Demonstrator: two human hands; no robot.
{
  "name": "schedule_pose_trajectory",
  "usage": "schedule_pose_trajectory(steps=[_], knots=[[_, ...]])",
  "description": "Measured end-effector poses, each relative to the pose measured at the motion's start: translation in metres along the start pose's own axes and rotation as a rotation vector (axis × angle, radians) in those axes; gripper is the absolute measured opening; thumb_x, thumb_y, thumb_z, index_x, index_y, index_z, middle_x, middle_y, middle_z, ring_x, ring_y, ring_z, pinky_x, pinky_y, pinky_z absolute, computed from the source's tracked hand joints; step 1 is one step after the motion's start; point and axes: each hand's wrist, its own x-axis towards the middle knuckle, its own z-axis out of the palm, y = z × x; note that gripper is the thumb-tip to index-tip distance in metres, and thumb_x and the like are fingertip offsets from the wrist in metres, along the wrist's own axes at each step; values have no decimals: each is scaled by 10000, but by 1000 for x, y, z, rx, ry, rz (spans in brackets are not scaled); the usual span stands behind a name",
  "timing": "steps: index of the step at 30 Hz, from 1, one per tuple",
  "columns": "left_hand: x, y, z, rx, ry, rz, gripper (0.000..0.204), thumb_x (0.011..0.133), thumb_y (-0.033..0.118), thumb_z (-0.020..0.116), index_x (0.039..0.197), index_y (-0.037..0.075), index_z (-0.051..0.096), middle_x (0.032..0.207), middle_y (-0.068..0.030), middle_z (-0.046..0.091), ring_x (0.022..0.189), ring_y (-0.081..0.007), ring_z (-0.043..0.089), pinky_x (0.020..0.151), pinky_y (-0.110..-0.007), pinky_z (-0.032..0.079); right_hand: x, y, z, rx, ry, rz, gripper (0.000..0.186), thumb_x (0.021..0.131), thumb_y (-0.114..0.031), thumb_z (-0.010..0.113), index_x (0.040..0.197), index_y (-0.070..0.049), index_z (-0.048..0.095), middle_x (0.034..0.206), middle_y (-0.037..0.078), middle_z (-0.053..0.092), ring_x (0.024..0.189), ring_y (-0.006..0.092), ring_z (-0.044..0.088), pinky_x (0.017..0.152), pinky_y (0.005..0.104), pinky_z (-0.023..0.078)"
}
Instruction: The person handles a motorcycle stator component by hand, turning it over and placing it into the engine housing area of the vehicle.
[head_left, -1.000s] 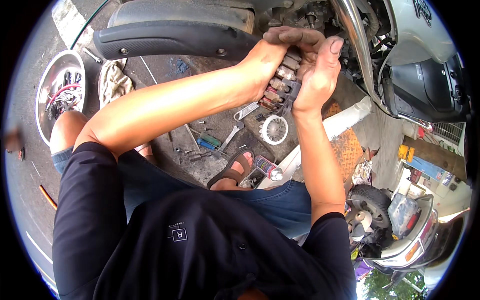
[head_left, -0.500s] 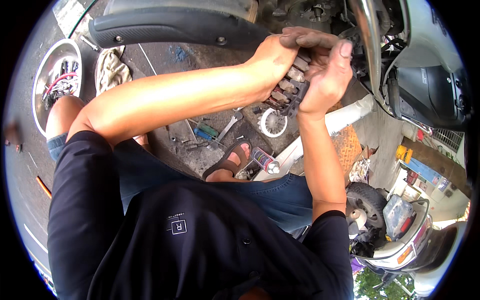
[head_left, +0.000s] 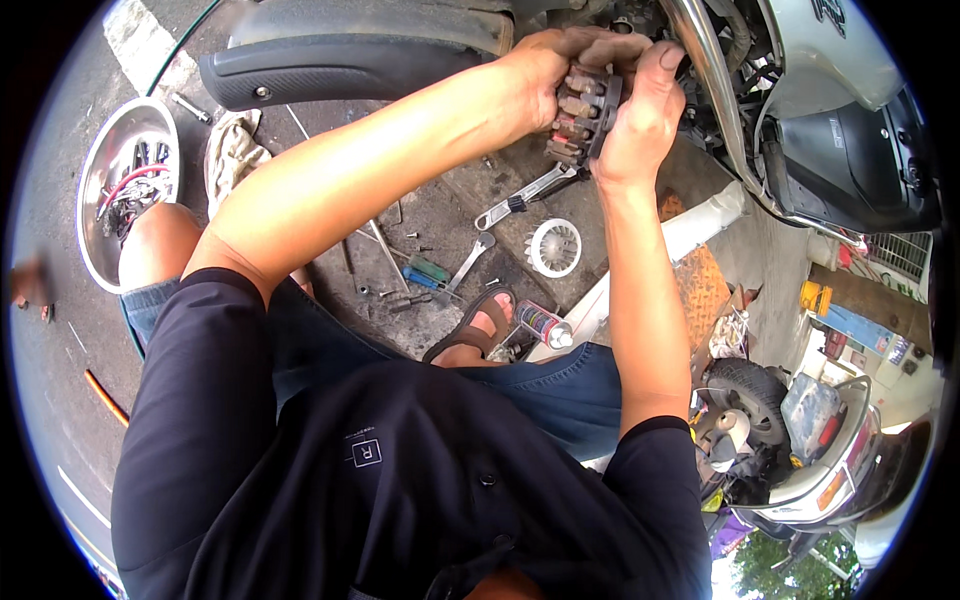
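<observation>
Both my hands hold a stator (head_left: 583, 118), a round dark part with a ring of several blocky, brownish coil poles and some red between them. My left hand (head_left: 540, 72) is closed over its far left side, fingers reaching across the top. My right hand (head_left: 638, 128) grips the right side with its thumb pointing up; the fingers behind the part are hidden. Below it on the floor lie an adjustable wrench (head_left: 530, 194), a white fan wheel (head_left: 556, 248) and a combination wrench (head_left: 468, 262).
A scooter's exhaust cover (head_left: 320, 72) and bent chrome bar (head_left: 722, 110) stand close beyond my hands. Screwdrivers (head_left: 428, 268) and a spray can (head_left: 544, 326) lie near my sandalled foot. At left are a metal bowl (head_left: 90, 220) of parts and a rag (head_left: 232, 150).
My hands have moved farther away and slightly left with the stator, which is turned so more of its poles show. The adjustable wrench beneath has come into sight.
</observation>
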Motion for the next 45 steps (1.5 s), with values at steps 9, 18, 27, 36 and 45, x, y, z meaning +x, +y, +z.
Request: schedule_pose_trajectory(steps=[9, 18, 27, 36, 45], knots=[[-11, -10, -3, 149, -184, -84, 420, 1008, 507, 389, 757, 190, 503, 609, 37, 495, 469, -105, 437, 427, -279, 358, 11, 3, -6, 118, 368, 73, 284, 975, -209, 473, 743, -52, 512, 715, 84, 600, 669, 173, 575, 676, 305, 492], [-9, -17, -14, 118, -220, -147, 372, 1029, 513, 343, 867, 213, 490, 602, 74, 411, 412, -56, 351, 338, -223, 250, 2, -11, 0, 154, 462, 211, 325, 988, -258, 454, 803, -22, 580, 795, 118, 669, 743, 195, 637, 723, 308, 508], [-46, -22, 1, 294, 126, 140, 394, 1024, 309, 347, 1149, 91, 651, 920, -33, 648, 802, -118, 584, 740, -269, 483, -10, -10, 12, 267, 336, 151, 489, 1031, -364, 306, 920, 28, 575, 916, 206, 679, 859, 277, 655, 863, 362, 509], [-44, -35, -17, 565, 93, 351, 391, 1028, 263, 313, 1275, 68, 547, 1091, -38, 626, 983, -120, 594, 903, -274, 478, -25, -10, 15, 264, 336, 246, 498, 1018, -381, 296, 949, 26, 575, 952, 171, 652, 911, 261, 637, 875, 366, 497], [-29, -48, -32, 936, 208, 605, 294, 1006, 186, 380, 1082, -22, 573, 1079, -245, 619, 1026, -407, 594, 859, -428, 470, -25, 3, 9, 228, 365, 237, 501, 1020, -409, 283, 987, 16, 546, 952, 213, 663, 895, 296, 637, 872, 394, 499]])
